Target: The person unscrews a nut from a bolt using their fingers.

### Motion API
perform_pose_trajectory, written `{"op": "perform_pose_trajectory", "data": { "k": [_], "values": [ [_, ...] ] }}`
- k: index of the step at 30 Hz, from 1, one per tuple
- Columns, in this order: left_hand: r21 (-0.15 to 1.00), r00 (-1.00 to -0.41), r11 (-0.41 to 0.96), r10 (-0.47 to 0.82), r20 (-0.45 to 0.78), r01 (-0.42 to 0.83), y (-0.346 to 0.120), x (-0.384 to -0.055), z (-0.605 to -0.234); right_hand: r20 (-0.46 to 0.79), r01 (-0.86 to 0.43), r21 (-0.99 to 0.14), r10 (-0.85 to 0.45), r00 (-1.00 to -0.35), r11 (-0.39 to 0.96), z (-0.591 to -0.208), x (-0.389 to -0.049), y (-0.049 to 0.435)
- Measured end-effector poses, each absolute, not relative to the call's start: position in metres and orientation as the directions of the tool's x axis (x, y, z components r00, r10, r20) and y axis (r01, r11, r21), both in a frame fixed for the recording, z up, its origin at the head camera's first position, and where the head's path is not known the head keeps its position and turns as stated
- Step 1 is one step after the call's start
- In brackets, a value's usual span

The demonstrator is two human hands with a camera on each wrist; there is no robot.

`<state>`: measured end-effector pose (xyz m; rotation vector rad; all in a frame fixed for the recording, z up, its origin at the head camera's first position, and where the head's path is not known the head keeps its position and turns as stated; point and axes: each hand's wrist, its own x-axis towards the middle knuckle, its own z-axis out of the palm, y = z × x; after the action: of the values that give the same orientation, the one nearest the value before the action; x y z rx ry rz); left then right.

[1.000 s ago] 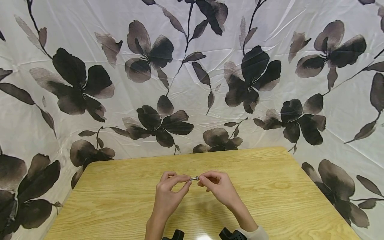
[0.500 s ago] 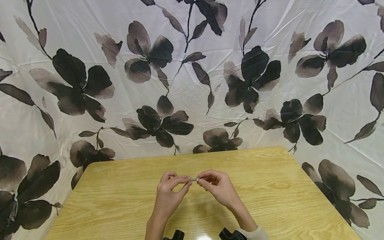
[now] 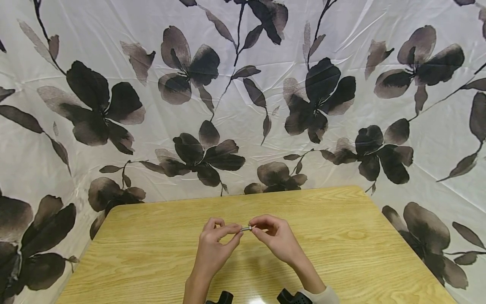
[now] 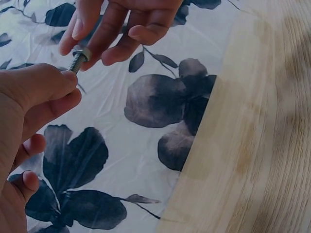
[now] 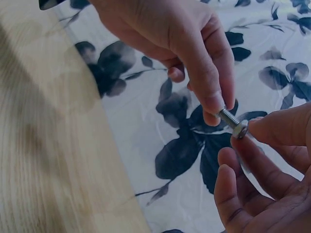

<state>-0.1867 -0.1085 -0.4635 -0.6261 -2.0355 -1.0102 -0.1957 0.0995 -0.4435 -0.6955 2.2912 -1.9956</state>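
Note:
A small silver bolt with a threaded shank is held between both hands above the table. My left hand pinches one end of the bolt between thumb and forefinger, hiding that end. A hex nut sits around the other end of the shank. At the nut, my right hand has its thumb and forefinger on either side, pinching it lightly. In the left wrist view, threads show between the left fingertips and the nut. The other right fingers are loosely bent.
Below the hands lies a light wood-grain table with rounded far corners. White cloth with dark flowers hangs behind it and at both sides. Black wrist devices show at the bottom edge, beside a pale right sleeve.
The right thumb and forefinger have shifted a little around the nut, from more bent to straighter. The left hand has moved very slightly right and still holds the bolt.

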Motion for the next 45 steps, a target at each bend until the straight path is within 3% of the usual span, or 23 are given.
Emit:
{"op": "perform_pose_trajectory", "data": {
  "k": [14, 24, 30, 39, 45],
  "values": [
    [0.446, -0.599, 0.602, 0.067, 0.798, 0.662, -0.1089, -0.1858, -0.4635, 0.308, -0.352, -0.935, -0.384, -0.870, 0.049, -0.4418, -0.1954, 0.1004],
    [0.495, -0.611, 0.563, 0.023, 0.792, 0.662, -0.1078, -0.1847, -0.4613, 0.274, -0.324, -0.933, -0.278, -0.921, 0.156, -0.4429, -0.1980, 0.1017],
    [0.480, -0.586, 0.529, 0.041, 0.810, 0.700, -0.1082, -0.1847, -0.4609, 0.200, -0.269, -0.941, -0.302, -0.932, 0.207, -0.4455, -0.1994, 0.1016],
    [0.446, -0.550, 0.501, 0.074, 0.832, 0.741, -0.1074, -0.1860, -0.4588, 0.199, -0.263, -0.950, -0.325, -0.925, 0.168, -0.4449, -0.1983, 0.1018],
    [0.468, -0.573, 0.502, 0.068, 0.817, 0.727, -0.1077, -0.1855, -0.4586, 0.210, -0.272, -0.950, -0.327, -0.921, 0.156, -0.4432, -0.1976, 0.1020]
  ]
}}
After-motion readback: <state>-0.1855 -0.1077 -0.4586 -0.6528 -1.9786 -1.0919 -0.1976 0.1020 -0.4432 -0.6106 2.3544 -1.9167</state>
